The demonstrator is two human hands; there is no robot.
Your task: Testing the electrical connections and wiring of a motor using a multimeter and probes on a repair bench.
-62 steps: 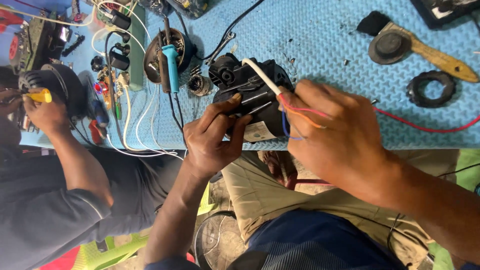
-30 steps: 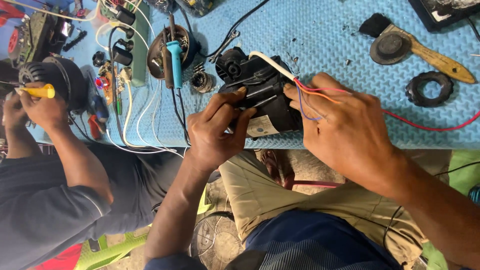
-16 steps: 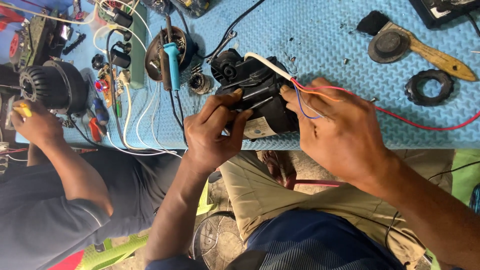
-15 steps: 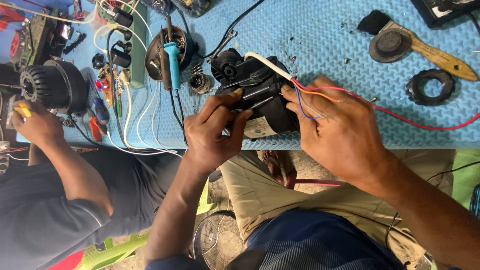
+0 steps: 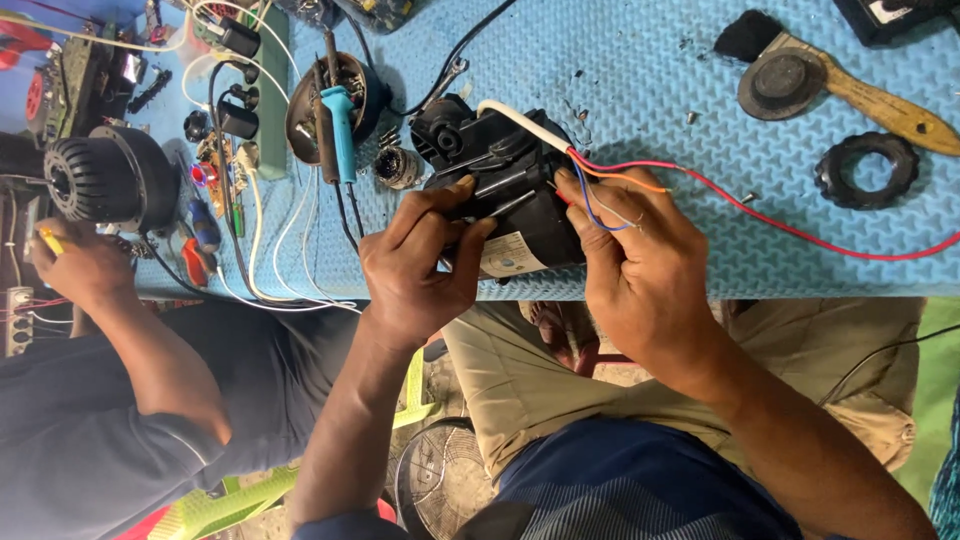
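On the blue counter [image 5: 700, 90], just beside the soldering iron [image 5: 340, 135], left hand [image 5: 415, 265] is clamping the black motor unit [image 5: 500, 185] while right hand [image 5: 640, 260] is pinching its coloured wires [image 5: 610, 185]; sorting them likely needs a steady grip

A wooden-handled brush [image 5: 880, 98] is lying at the far right of the blue foam mat [image 5: 640, 60], with a round dark disc [image 5: 785, 85] resting on it and a black toothed ring [image 5: 866, 170] sitting just beside. A blue-handled soldering iron [image 5: 338, 125] is resting across a round metal part [image 5: 330, 95], near a small metal bearing [image 5: 398, 167]. At the left, a co-worker's hand [image 5: 80, 265] is working beside a black ribbed motor housing [image 5: 105, 180], amid white wires [image 5: 270, 230].
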